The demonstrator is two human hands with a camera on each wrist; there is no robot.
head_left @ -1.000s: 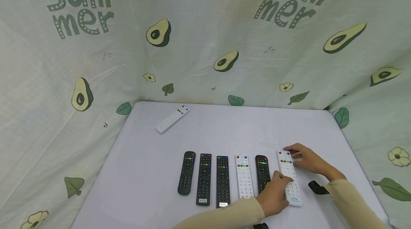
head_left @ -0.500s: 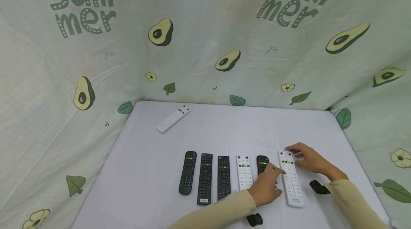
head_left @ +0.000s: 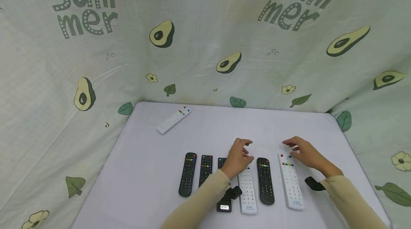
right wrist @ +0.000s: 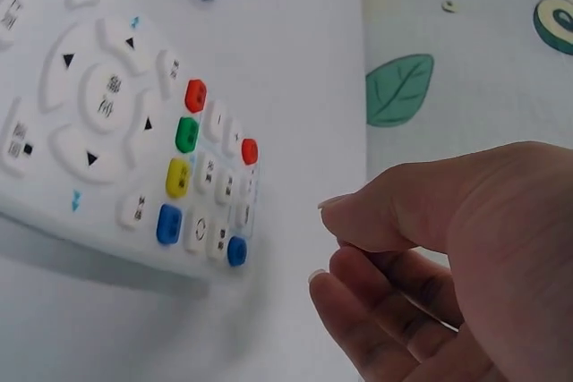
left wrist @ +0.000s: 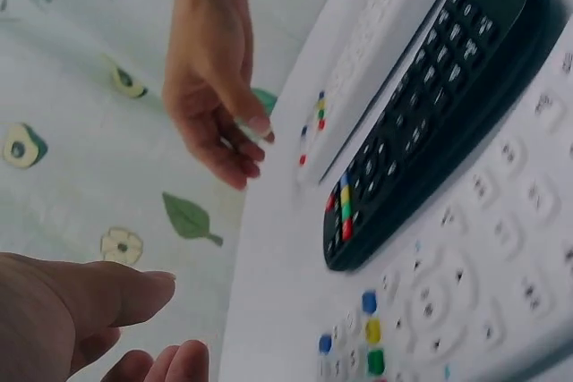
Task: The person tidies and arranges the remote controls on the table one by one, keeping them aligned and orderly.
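My left hand (head_left: 237, 159) is over the top ends of a white remote control (head_left: 247, 193) and a black remote control (head_left: 223, 205), covering parts of both. Its fingers are loosely bent with nothing between them, as the left wrist view shows of the left hand (left wrist: 85, 315). Just past the top end of the rightmost white remote control (head_left: 291, 184) is my right hand (head_left: 305, 153). Thumb and fingers of the right hand (right wrist: 466, 261) are relaxed and hold nothing, apart from the remote in the right wrist view. Between these two white remotes lies a black remote control (head_left: 265, 182).
Two more black remotes lie left in the row: the leftmost remote (head_left: 187, 174) and its neighbour (head_left: 206, 166), partly behind my left sleeve (head_left: 199, 200). A white remote (head_left: 174, 120) lies slanted at the back left of the white table (head_left: 135, 172). A printed cloth (head_left: 192, 43) hangs behind.
My left hand has left the rightmost white remote and moved left and away from me, uncovering the black remote beside it. My right hand has lifted slightly off that white remote's top end.
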